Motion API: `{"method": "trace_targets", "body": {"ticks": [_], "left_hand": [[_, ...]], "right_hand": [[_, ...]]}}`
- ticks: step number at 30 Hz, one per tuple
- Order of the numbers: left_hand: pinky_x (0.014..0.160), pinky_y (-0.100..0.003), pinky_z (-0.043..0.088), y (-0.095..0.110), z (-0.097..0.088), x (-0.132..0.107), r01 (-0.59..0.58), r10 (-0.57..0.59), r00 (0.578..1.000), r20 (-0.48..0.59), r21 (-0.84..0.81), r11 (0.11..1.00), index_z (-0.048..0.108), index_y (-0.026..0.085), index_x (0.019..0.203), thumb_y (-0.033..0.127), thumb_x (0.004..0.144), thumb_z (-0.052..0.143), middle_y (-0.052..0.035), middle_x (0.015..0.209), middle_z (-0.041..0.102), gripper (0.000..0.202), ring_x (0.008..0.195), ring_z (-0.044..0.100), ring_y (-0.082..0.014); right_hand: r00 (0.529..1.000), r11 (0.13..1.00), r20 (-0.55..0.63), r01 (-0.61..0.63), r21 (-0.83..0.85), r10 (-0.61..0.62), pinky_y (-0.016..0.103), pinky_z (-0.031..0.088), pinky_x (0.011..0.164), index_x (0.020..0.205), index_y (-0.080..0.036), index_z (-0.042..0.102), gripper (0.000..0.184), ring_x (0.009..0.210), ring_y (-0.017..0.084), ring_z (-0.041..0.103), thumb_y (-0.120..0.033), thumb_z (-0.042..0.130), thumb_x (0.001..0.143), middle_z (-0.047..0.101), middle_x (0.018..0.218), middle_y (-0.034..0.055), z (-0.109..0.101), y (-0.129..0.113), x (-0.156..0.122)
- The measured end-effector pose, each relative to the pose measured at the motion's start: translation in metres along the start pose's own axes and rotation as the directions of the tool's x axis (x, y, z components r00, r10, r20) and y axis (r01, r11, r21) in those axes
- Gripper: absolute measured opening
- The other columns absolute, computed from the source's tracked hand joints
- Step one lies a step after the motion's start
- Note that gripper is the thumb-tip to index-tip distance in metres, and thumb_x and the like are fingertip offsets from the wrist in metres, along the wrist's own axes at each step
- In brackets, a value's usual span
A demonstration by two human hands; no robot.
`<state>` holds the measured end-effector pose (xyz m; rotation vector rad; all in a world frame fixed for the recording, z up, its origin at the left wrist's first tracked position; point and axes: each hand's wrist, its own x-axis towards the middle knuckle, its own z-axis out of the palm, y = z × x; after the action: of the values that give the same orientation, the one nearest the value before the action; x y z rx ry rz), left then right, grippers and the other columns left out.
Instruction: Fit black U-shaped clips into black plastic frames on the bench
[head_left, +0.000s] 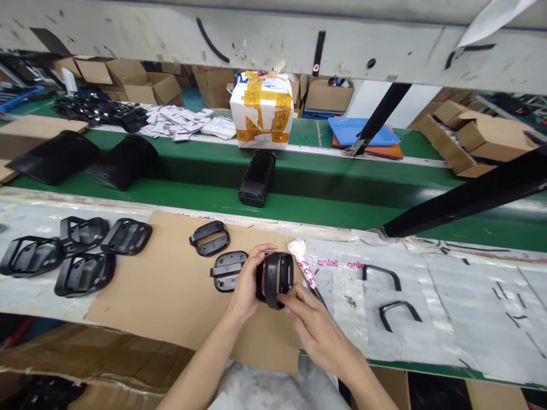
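Observation:
Above the brown cardboard sheet (171, 296), my left hand (247, 285) is closed round the left side of a black plastic part with a handle (272, 282). My right hand (314, 319) pinches the lower right of the same part, fingertips at its handle. Just left of my left hand lies a similar black part (226, 270), with another one (210, 238) behind it. To the right of my right hand, two loose black U-shaped handles (387, 276) rest on the white covered bench. A tool with a white-wrapped head (298, 248) lies beside the held part, partly hidden by my right hand.
Several similar black parts (84, 274) sit at the left. Beyond the bench runs a green conveyor (205, 196) carrying a black ribbed housing (257, 177) and dark curved pieces (123, 162). A taped white box (261, 111) stands behind. A slanted black post (465, 193) crosses the right side.

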<state>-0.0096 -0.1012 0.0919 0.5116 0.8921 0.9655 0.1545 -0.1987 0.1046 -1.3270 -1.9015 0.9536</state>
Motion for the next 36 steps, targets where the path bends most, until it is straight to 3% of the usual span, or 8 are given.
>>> {"method": "trace_targets", "body": {"ticks": [2, 5, 7, 10, 15, 21, 28, 36], "left_hand": [[0.046, -0.02, 0.034, 0.0, 0.003, -0.003, 0.024, -0.024, 0.999, 0.024, -0.035, 0.999, 0.067, 0.021, 0.114, 0.051, 0.081, 0.077, 0.0055, 0.072, 0.056, 0.045, 0.048, 0.039, -0.0078], [0.043, -0.018, 0.025, -0.003, 0.01, -0.009, 0.022, -0.021, 1.0, 0.022, -0.068, 0.997, 0.063, 0.022, 0.109, 0.052, 0.081, 0.079, 0.0094, 0.066, 0.045, 0.044, 0.045, 0.032, -0.0055], [0.044, -0.017, 0.024, -0.007, 0.014, -0.013, 0.009, -0.008, 1.0, 0.019, -0.045, 0.999, 0.061, 0.023, 0.106, 0.05, 0.083, 0.08, 0.0101, 0.066, 0.044, 0.04, 0.045, 0.033, -0.0045], [0.046, -0.017, 0.028, -0.012, 0.019, -0.02, 0.023, -0.022, 0.998, 0.06, -0.017, 1.0, 0.061, 0.023, 0.109, 0.048, 0.086, 0.08, 0.0095, 0.065, 0.049, 0.039, 0.046, 0.038, -0.0051], [0.063, -0.022, 0.049, -0.015, 0.01, -0.025, 0.052, -0.055, 0.995, 0.082, 0.039, 0.998, 0.069, 0.02, 0.111, 0.052, 0.084, 0.086, 0.0018, 0.075, 0.067, 0.045, 0.064, 0.062, -0.0125], [0.081, -0.025, 0.057, -0.016, -0.008, -0.022, 0.069, -0.096, 0.981, 0.168, 0.163, 0.984, 0.08, 0.014, 0.107, 0.047, 0.079, 0.094, -0.0084, 0.091, 0.079, 0.045, 0.081, 0.074, -0.0172], [0.054, -0.02, 0.052, -0.016, -0.008, -0.023, 0.155, -0.155, 0.978, 0.137, 0.011, 0.988, 0.073, 0.013, 0.086, 0.042, 0.066, 0.103, -0.0005, 0.066, 0.07, 0.047, 0.053, 0.064, -0.0105], [0.071, -0.026, 0.061, -0.02, -0.013, -0.025, 0.06, -0.088, 0.988, 0.129, 0.208, 0.976, 0.078, 0.013, 0.095, 0.048, 0.074, 0.097, -0.0074, 0.079, 0.078, 0.046, 0.069, 0.074, -0.0172]], "right_hand": [[0.999, 0.997, -0.05, 0.006, 0.074, -0.003, 0.033, 0.061, 0.084, 0.123, -0.027, 0.074, 0.037, 0.092, 0.02, 0.069, -0.012, 0.045, 0.106, 0.065, 0.102, 0.0054, 0.0, 0.006, -0.003], [0.947, 0.985, -0.316, 0.006, 0.171, 0.049, 0.038, 0.06, 0.092, 0.13, -0.029, 0.07, 0.028, 0.107, 0.024, 0.069, -0.031, 0.049, 0.111, 0.067, 0.118, 0.0086, 0.005, 0.017, -0.006], [0.91, 0.966, -0.397, -0.011, 0.258, 0.116, 0.046, 0.057, 0.106, 0.156, -0.031, 0.05, 0.053, 0.135, 0.031, 0.061, -0.055, 0.054, 0.109, 0.057, 0.151, 0.0138, 0.01, 0.02, -0.007], [0.935, 0.925, -0.308, -0.05, 0.376, 0.176, 0.05, 0.05, 0.12, 0.172, -0.031, 0.021, 0.098, 0.158, 0.035, 0.041, -0.077, 0.063, 0.096, 0.032, 0.175, 0.0156, 0.017, 0.017, -0.004], [0.893, 0.911, -0.38, -0.074, 0.406, 0.242, 0.047, 0.048, 0.122, 0.162, -0.029, 0.04, 0.074, 0.152, 0.031, 0.05, -0.057, 0.071, 0.1, 0.05, 0.164, 0.0133, 0.015, 0.014, 0.003], [0.909, 0.93, -0.349, -0.095, 0.356, 0.226, 0.049, 0.051, 0.119, 0.162, -0.028, 0.041, 0.073, 0.151, 0.032, 0.051, -0.042, 0.073, 0.098, 0.047, 0.166, 0.015, 0.009, 0.017, 0.005], [0.932, 0.863, -0.267, -0.086, 0.497, 0.246, 0.048, 0.059, 0.11, 0.163, -0.027, 0.041, 0.076, 0.139, 0.032, 0.063, -0.038, 0.073, 0.096, 0.054, 0.16, 0.0162, 0.014, 0.015, 0.005], [0.917, 0.932, -0.351, -0.058, 0.358, 0.191, 0.047, 0.059, 0.109, 0.162, -0.029, 0.043, 0.075, 0.152, 0.033, 0.05, -0.033, 0.074, 0.093, 0.049, 0.165, 0.0141, 0.017, 0.022, -0.001]]}}
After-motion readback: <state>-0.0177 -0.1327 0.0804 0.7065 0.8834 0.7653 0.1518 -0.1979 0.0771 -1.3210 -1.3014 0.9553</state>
